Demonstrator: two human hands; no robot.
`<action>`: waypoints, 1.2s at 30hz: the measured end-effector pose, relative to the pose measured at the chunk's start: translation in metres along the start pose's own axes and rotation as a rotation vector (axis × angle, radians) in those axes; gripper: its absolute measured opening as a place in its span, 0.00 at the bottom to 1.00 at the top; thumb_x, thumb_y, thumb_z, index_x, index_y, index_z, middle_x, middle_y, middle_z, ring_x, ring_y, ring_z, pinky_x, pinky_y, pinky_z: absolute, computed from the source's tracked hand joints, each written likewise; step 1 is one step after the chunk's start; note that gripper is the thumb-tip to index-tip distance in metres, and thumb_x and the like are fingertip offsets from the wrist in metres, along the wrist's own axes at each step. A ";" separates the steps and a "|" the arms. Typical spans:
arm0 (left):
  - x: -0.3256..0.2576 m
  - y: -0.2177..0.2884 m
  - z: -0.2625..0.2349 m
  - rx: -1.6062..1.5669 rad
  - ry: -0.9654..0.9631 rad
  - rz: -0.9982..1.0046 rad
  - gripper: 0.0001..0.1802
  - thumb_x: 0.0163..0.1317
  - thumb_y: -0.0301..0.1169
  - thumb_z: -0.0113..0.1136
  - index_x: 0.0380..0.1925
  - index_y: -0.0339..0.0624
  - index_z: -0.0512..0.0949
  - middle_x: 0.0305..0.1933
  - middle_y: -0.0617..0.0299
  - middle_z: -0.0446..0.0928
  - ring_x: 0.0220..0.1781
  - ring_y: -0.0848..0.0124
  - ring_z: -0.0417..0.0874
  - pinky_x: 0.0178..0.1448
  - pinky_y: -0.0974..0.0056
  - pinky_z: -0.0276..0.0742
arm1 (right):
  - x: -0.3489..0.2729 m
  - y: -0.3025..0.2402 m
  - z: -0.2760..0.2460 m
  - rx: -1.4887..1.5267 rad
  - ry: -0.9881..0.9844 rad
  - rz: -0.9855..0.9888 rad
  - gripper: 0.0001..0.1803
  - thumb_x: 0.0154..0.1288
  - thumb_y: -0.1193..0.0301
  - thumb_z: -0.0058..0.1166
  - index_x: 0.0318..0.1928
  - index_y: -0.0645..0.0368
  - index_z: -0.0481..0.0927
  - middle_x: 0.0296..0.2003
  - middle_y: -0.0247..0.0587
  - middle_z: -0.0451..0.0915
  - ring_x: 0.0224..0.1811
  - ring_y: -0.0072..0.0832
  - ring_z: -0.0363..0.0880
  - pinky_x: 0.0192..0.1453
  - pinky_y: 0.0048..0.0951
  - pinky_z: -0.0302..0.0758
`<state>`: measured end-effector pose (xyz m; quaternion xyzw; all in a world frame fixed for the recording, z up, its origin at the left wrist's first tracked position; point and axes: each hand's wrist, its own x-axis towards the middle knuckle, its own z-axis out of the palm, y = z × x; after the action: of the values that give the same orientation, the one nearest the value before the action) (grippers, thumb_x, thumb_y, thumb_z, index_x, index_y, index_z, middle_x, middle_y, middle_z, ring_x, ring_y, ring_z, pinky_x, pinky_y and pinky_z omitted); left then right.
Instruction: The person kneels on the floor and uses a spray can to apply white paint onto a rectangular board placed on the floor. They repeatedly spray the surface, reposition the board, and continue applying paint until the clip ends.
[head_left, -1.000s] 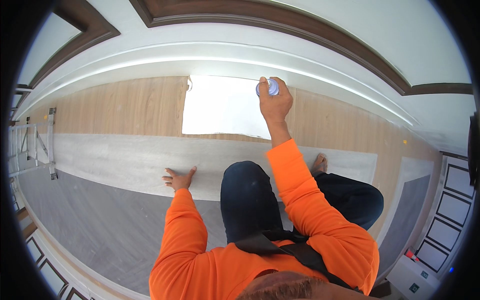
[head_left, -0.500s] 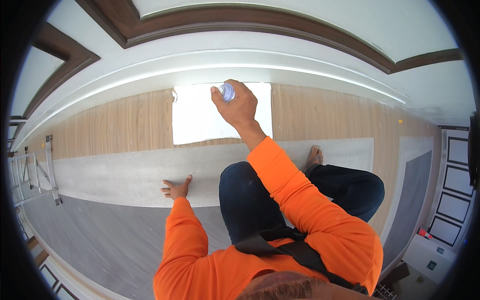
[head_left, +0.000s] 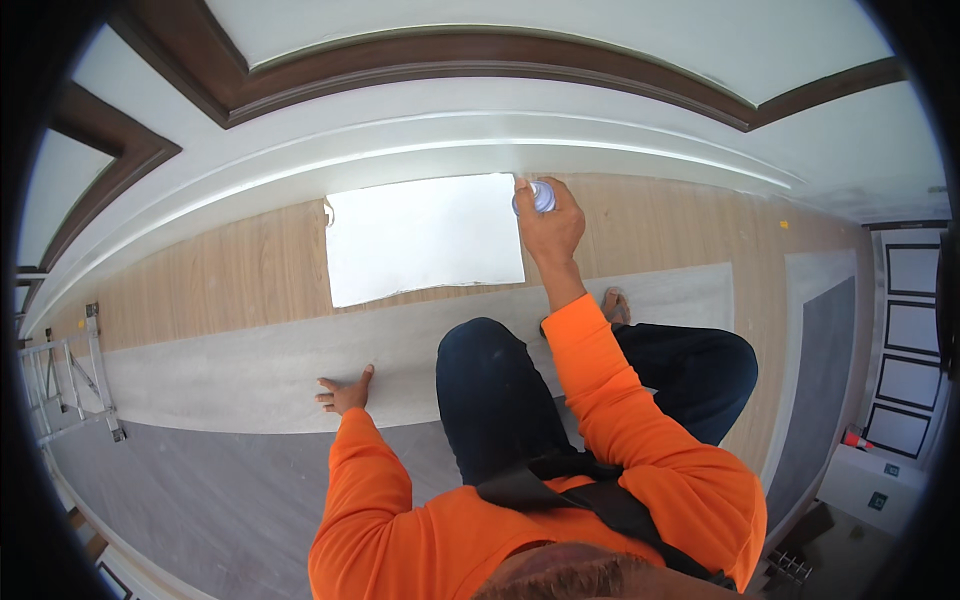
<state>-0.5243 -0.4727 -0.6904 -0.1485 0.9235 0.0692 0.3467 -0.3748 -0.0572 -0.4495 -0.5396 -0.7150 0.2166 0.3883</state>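
Observation:
My right hand [head_left: 555, 222] is wrapped round a pale purple spray can [head_left: 541, 196], seen from above, with a finger or thumb at its top. The can is just beyond the right edge of a white rectangular board [head_left: 425, 240], which lies against the foot of the wall and has a slightly ragged near edge. Well to the left, my left hand [head_left: 345, 391] has its fingers spread and rests on a pale grey sheet [head_left: 230, 370] covering part of the floor. Nothing is in that hand.
Wood-look flooring [head_left: 230, 250] runs along a white wall with dark brown moulding [head_left: 480, 55]. Darker grey covering [head_left: 230, 490] lies nearer me. A metal ladder-like frame [head_left: 75, 375] stands at far left. A white box [head_left: 870, 485] is at right. My knees are bent over the sheet.
My right hand has moved right with the spray can, from above the white board to beyond its right edge. My left hand stays spread on the sheet. The view has shifted slightly.

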 end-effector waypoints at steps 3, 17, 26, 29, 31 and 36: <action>-0.003 0.002 0.003 -0.007 -0.010 0.006 0.85 0.36 0.71 0.78 0.82 0.53 0.32 0.85 0.35 0.30 0.85 0.32 0.35 0.83 0.35 0.48 | -0.003 0.000 0.006 0.067 0.023 -0.126 0.21 0.58 0.55 0.72 0.40 0.61 0.87 0.36 0.48 0.88 0.37 0.44 0.88 0.42 0.41 0.83; 0.006 -0.001 0.003 0.073 -0.001 -0.014 0.85 0.36 0.73 0.76 0.82 0.54 0.30 0.85 0.34 0.29 0.84 0.31 0.36 0.83 0.35 0.48 | 0.037 0.028 -0.033 -0.061 0.121 0.004 0.22 0.59 0.53 0.69 0.38 0.60 0.87 0.34 0.48 0.88 0.35 0.46 0.88 0.41 0.44 0.83; 0.011 -0.002 0.005 0.059 0.016 -0.022 0.85 0.36 0.73 0.77 0.82 0.55 0.30 0.85 0.35 0.29 0.85 0.31 0.35 0.82 0.33 0.48 | 0.042 0.042 -0.050 -0.024 0.096 0.016 0.22 0.59 0.52 0.70 0.40 0.59 0.87 0.35 0.48 0.88 0.37 0.46 0.88 0.42 0.44 0.83; 0.003 0.002 0.003 0.044 0.006 -0.030 0.85 0.36 0.72 0.78 0.82 0.54 0.30 0.85 0.35 0.28 0.84 0.30 0.35 0.82 0.33 0.48 | 0.045 0.046 -0.049 -0.057 0.074 0.012 0.22 0.59 0.52 0.69 0.40 0.59 0.87 0.35 0.49 0.88 0.37 0.46 0.88 0.42 0.45 0.83; 0.000 0.004 0.000 0.044 0.001 -0.028 0.85 0.36 0.72 0.78 0.82 0.54 0.31 0.85 0.34 0.28 0.84 0.30 0.35 0.83 0.33 0.48 | 0.051 0.053 -0.051 -0.088 0.090 0.023 0.22 0.59 0.52 0.69 0.40 0.59 0.87 0.35 0.49 0.88 0.37 0.47 0.88 0.42 0.45 0.83; 0.013 -0.006 0.002 0.049 0.027 -0.015 0.84 0.37 0.71 0.78 0.82 0.52 0.31 0.84 0.33 0.27 0.83 0.28 0.35 0.83 0.34 0.48 | 0.069 0.073 -0.075 -0.150 0.144 0.142 0.23 0.60 0.51 0.68 0.40 0.60 0.88 0.34 0.51 0.89 0.37 0.44 0.89 0.44 0.43 0.82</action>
<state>-0.5302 -0.4805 -0.7008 -0.1480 0.9284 0.0419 0.3384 -0.2793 0.0233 -0.4353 -0.6306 -0.6594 0.1504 0.3808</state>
